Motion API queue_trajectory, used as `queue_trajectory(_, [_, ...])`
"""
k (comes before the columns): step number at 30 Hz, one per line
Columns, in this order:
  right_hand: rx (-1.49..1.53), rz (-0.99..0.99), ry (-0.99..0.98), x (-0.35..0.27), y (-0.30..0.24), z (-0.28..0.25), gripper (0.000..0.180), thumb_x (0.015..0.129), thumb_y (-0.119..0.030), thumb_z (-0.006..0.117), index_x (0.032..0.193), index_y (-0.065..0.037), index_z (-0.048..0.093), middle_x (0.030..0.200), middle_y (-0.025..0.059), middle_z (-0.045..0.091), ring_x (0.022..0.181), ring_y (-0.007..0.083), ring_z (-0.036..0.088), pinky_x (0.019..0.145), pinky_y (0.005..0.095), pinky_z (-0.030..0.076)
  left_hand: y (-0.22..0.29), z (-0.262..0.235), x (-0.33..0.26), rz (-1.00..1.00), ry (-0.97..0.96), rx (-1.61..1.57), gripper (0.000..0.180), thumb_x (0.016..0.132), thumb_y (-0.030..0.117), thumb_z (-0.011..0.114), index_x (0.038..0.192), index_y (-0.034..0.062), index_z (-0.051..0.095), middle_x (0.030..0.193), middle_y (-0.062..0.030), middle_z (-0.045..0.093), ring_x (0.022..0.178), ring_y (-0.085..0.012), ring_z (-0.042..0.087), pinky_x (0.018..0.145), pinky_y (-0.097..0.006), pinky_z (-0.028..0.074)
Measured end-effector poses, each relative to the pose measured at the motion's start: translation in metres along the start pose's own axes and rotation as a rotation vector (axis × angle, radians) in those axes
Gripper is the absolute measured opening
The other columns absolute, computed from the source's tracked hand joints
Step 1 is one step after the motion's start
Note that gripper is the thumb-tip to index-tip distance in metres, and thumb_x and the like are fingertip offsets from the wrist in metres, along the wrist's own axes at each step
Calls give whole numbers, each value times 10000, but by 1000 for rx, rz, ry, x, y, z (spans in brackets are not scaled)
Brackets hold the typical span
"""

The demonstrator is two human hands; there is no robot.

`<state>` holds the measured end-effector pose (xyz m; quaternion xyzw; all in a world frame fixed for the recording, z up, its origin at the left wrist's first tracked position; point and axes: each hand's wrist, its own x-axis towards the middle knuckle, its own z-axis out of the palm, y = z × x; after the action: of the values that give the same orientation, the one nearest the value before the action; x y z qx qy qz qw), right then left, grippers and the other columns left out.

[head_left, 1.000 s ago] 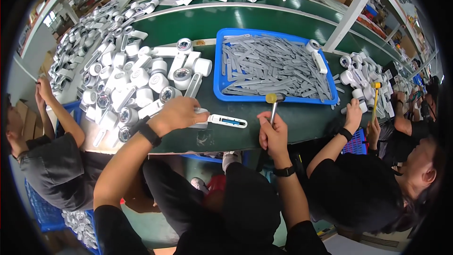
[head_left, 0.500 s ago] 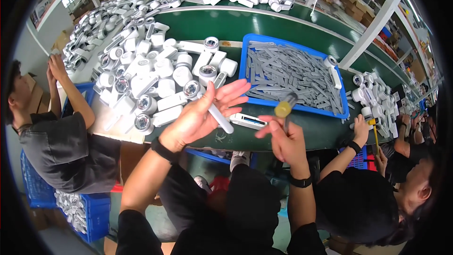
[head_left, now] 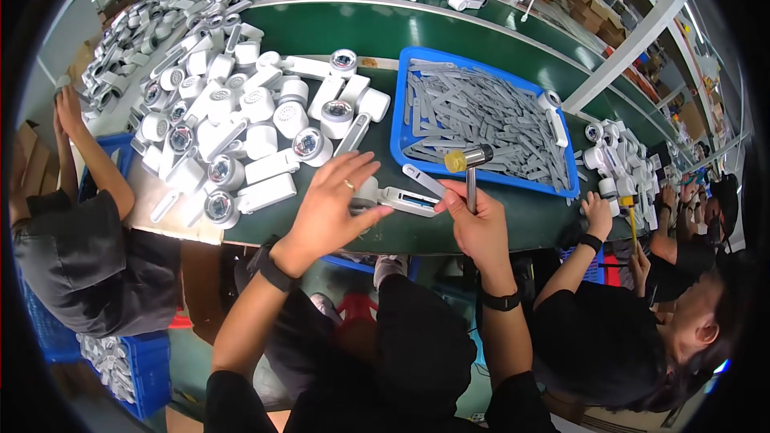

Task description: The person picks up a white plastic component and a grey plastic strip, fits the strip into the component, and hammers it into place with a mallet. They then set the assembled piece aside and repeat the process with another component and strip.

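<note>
My left hand (head_left: 329, 204) is open, thumb and fingers spread over the round end of a white handheld device (head_left: 411, 201). I cannot tell whether it touches the device. The device lies on the green bench with its long handle's slot facing up, a blue strip showing inside. My right hand (head_left: 480, 228) is closed round the metal shaft of a small mallet (head_left: 470, 159) with a yellow and silver head, held upright. Its thumb and fingertips also grip a slim grey cover strip (head_left: 423, 180), tilted just above the device's handle.
A blue tray (head_left: 397, 112) full of grey strips stands behind my right hand. White devices (head_left: 261, 140) are heaped to the left, with another pile (head_left: 618, 156) at the right. Co-workers sit on both sides; the right one's hand (head_left: 596, 215) is close by.
The grey strip was in my left hand and is now in my right fingers. My left hand has turned over and lowered to the device. The mallet has moved slightly left and down.
</note>
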<state>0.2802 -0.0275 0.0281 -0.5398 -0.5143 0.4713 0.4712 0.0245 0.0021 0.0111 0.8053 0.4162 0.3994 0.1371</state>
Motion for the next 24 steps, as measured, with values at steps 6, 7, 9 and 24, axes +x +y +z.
queue_trajectory(6, [-215, -29, -108, 8, 15, 1, 218, 1035, -122, 629, 1212, -52, 736, 761, -25, 651, 531, 4, 434, 477, 211, 307, -12, 26, -7, 81, 11, 100, 653, 744, 275, 886, 1298, 17, 656, 1337, -126, 645, 1269, -340, 582, 1074, -446, 472])
queue_trajectory(7, [-289, -61, -119, 10, 18, 2, 205, 1028, -117, 634, 1187, -64, 753, 739, -39, 635, 568, 7, 451, 510, 217, 324, -14, 28, -8, 76, 19, 83, 626, 746, 264, 884, 1280, 17, 667, 1317, -125, 654, 1244, -334, 601, 1050, -435, 493])
queue_trajectory(9, [-275, -20, -116, 13, 14, 4, 197, 1022, -110, 639, 1168, -60, 761, 724, -41, 622, 595, 16, 473, 537, 223, 342, -18, 30, -7, 65, 22, 64, 600, 749, 252, 882, 1262, 17, 678, 1297, -123, 663, 1218, -328, 621, 1026, -423, 515])
queue_trajectory(24, [-397, 150, -276, 29, 5, -7, 217, 998, -93, 660, 1183, -61, 769, 696, -29, 600, 657, 46, 539, 601, 229, 409, -18, 35, 8, 245, 39, 114, 390, 759, 214, 859, 1102, 60, 756, 1097, -63, 747, 1132, -283, 679, 919, -412, 560])
